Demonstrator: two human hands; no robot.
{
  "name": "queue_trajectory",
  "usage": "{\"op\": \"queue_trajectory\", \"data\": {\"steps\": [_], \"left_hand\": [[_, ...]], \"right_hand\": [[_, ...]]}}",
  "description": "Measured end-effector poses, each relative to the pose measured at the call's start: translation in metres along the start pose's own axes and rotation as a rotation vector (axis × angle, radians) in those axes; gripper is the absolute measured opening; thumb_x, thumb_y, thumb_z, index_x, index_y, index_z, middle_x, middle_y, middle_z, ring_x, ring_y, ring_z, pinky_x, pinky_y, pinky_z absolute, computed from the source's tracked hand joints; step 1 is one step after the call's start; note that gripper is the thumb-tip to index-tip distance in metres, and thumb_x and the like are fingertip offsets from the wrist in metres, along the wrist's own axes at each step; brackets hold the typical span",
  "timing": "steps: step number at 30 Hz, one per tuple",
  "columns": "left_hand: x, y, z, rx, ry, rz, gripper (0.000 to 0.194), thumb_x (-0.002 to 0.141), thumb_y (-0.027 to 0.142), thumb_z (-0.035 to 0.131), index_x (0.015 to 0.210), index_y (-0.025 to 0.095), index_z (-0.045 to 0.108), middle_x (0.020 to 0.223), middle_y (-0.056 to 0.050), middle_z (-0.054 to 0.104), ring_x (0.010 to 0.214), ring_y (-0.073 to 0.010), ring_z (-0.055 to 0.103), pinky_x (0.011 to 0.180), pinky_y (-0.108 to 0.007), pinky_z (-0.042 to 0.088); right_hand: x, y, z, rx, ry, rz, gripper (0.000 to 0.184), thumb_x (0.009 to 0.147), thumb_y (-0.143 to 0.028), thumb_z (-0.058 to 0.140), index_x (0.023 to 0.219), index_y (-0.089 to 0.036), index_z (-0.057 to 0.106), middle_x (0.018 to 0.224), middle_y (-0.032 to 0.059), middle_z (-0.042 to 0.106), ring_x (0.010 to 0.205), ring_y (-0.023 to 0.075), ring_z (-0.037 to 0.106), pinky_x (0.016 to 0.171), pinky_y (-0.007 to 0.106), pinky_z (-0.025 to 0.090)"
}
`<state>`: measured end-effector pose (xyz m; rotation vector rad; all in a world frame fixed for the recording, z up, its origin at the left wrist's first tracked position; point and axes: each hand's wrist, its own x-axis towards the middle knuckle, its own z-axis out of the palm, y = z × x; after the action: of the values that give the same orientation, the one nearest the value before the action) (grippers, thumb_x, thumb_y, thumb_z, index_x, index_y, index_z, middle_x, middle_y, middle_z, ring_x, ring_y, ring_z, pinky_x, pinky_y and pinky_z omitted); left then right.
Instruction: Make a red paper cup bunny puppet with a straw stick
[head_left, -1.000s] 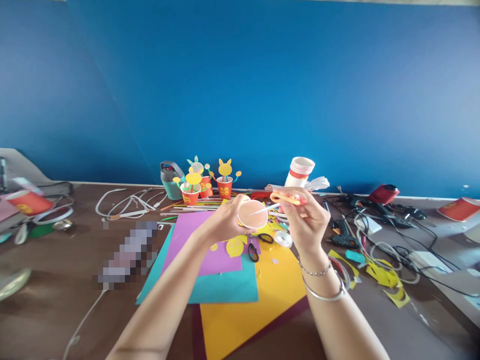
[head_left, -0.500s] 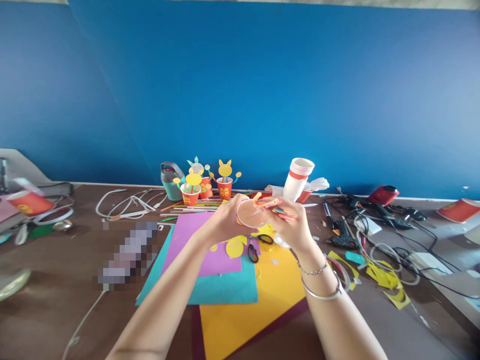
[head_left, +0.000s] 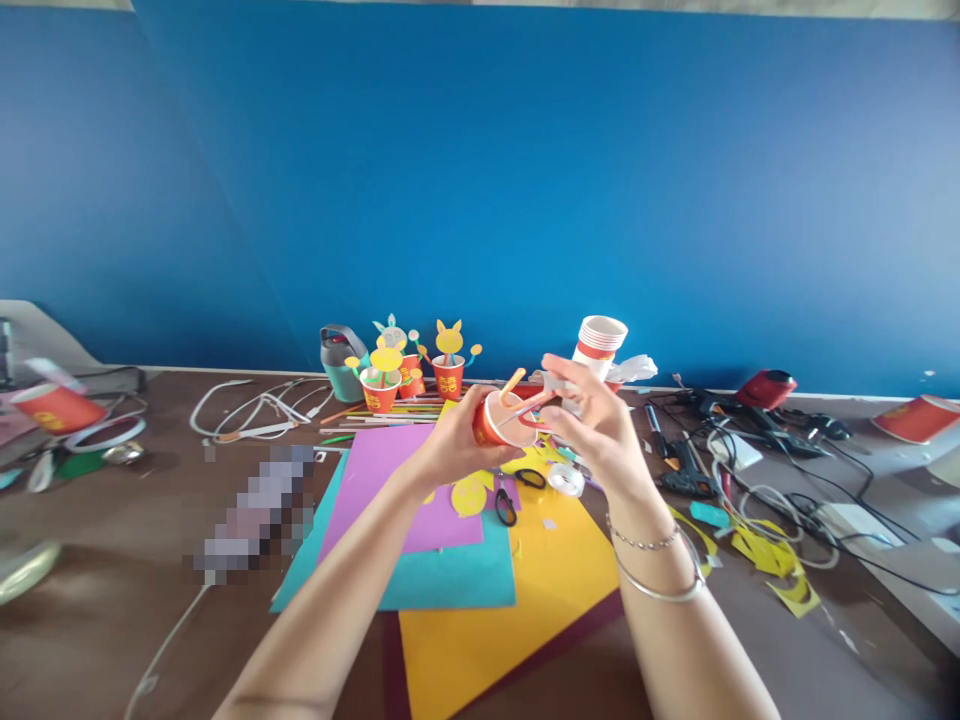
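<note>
My left hand (head_left: 450, 440) is closed round a small red paper cup (head_left: 496, 420), held tilted with its mouth turned toward my right hand. An orange straw (head_left: 513, 384) sticks up out of the cup. My right hand (head_left: 592, 425) is right beside the cup's mouth, its fingers pinched on straws (head_left: 534, 404) that reach into the cup. Both hands are raised above sheets of purple (head_left: 390, 480), teal (head_left: 450, 570) and yellow (head_left: 525, 590) craft paper on the brown table (head_left: 112, 600).
Black scissors (head_left: 508, 500) and a tape roll (head_left: 565, 479) lie under my hands. Finished cup crafts (head_left: 448, 372), a stack of cups (head_left: 596, 350), loose straws (head_left: 382, 410) and a grey-green jug (head_left: 339, 358) stand by the blue wall. A glue gun (head_left: 686, 468) and cables (head_left: 780, 490) lie right.
The cup has turned from facing me to tilted sideways, showing its red wall. My right hand moved in from the right against the cup's mouth with the straws.
</note>
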<state>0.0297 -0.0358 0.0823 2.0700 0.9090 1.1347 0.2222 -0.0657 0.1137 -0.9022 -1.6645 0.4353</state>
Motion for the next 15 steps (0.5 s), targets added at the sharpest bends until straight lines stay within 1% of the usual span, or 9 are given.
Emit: {"op": "queue_trajectory", "data": {"steps": [1, 3, 5, 7, 8, 10, 11, 13, 15], "left_hand": [[0.0, 0.0, -0.001, 0.016, 0.004, -0.013, 0.067, 0.067, 0.038, 0.082, 0.123, 0.022, 0.048, 0.12, -0.009, 0.066, 0.104, -0.0248, 0.066, 0.087, -0.036, 0.051], [-0.001, 0.003, -0.001, 0.051, -0.004, -0.048, 0.064, 0.067, 0.037, 0.082, 0.119, 0.022, 0.048, 0.117, -0.009, 0.066, 0.102, -0.025, 0.065, 0.085, -0.037, 0.051], [-0.001, 0.006, 0.0, 0.104, -0.001, -0.074, 0.063, 0.066, 0.037, 0.082, 0.117, 0.022, 0.049, 0.113, -0.007, 0.066, 0.098, -0.0245, 0.065, 0.082, -0.036, 0.051], [-0.002, 0.006, 0.003, 0.109, 0.03, -0.069, 0.062, 0.066, 0.037, 0.082, 0.116, 0.022, 0.048, 0.111, -0.006, 0.066, 0.096, -0.0234, 0.065, 0.082, -0.036, 0.051], [-0.002, 0.006, 0.005, 0.094, 0.064, -0.061, 0.061, 0.067, 0.037, 0.082, 0.115, 0.022, 0.047, 0.111, -0.006, 0.065, 0.096, -0.0227, 0.065, 0.081, -0.035, 0.051], [-0.001, 0.004, 0.011, 0.05, 0.154, -0.061, 0.058, 0.07, 0.038, 0.08, 0.114, 0.022, 0.046, 0.109, -0.005, 0.065, 0.096, -0.0217, 0.065, 0.081, -0.034, 0.051], [-0.001, 0.002, 0.014, 0.03, 0.2, -0.064, 0.056, 0.071, 0.038, 0.079, 0.113, 0.022, 0.046, 0.108, -0.005, 0.065, 0.096, -0.0216, 0.065, 0.081, -0.034, 0.051], [-0.001, 0.001, 0.02, 0.005, 0.267, -0.073, 0.054, 0.072, 0.04, 0.078, 0.111, 0.022, 0.045, 0.108, -0.006, 0.065, 0.097, -0.0223, 0.065, 0.082, -0.035, 0.052], [-0.001, 0.001, 0.027, 0.001, 0.303, -0.09, 0.056, 0.071, 0.04, 0.079, 0.111, 0.022, 0.044, 0.109, -0.007, 0.065, 0.098, -0.0236, 0.065, 0.082, -0.037, 0.052]], "right_hand": [[0.0, -0.003, -0.004, 0.01, 0.024, 0.012, 0.047, 0.085, -0.037, 0.07, 0.13, -0.028, 0.062, 0.129, 0.0092, 0.062, 0.115, 0.0252, 0.061, 0.093, 0.043, 0.053], [-0.002, -0.008, -0.009, -0.045, 0.088, -0.022, 0.038, 0.088, -0.037, 0.066, 0.126, -0.028, 0.065, 0.129, 0.0086, 0.064, 0.117, 0.0261, 0.06, 0.096, 0.046, 0.051], [-0.003, -0.013, -0.009, -0.191, 0.114, -0.086, 0.03, 0.089, -0.036, 0.065, 0.117, -0.027, 0.07, 0.126, 0.0087, 0.066, 0.12, 0.0287, 0.057, 0.102, 0.051, 0.046], [-0.005, -0.017, -0.005, -0.323, 0.152, -0.128, 0.032, 0.087, -0.037, 0.066, 0.117, -0.025, 0.069, 0.128, 0.0107, 0.065, 0.123, 0.032, 0.055, 0.104, 0.056, 0.043], [-0.006, -0.018, -0.003, -0.356, 0.204, -0.132, 0.038, 0.087, -0.038, 0.067, 0.123, -0.025, 0.065, 0.131, 0.0121, 0.062, 0.124, 0.0331, 0.054, 0.104, 0.057, 0.042], [-0.007, -0.02, 0.0, -0.386, 0.372, -0.133, 0.048, 0.087, -0.037, 0.067, 0.133, -0.024, 0.057, 0.134, 0.0144, 0.059, 0.125, 0.0338, 0.053, 0.103, 0.058, 0.042], [-0.007, -0.02, 0.001, -0.411, 0.442, -0.141, 0.048, 0.088, -0.035, 0.066, 0.133, -0.024, 0.056, 0.133, 0.0145, 0.058, 0.124, 0.0336, 0.053, 0.103, 0.058, 0.042], [-0.008, -0.019, 0.002, -0.497, 0.479, -0.157, 0.032, 0.089, -0.032, 0.065, 0.121, -0.026, 0.064, 0.13, 0.0123, 0.06, 0.122, 0.0333, 0.054, 0.105, 0.06, 0.038], [-0.008, -0.017, 0.005, -0.582, 0.414, -0.164, 0.016, 0.089, -0.032, 0.064, 0.103, -0.028, 0.071, 0.132, 0.0098, 0.059, 0.125, 0.0356, 0.051, 0.105, 0.063, 0.035]]}}
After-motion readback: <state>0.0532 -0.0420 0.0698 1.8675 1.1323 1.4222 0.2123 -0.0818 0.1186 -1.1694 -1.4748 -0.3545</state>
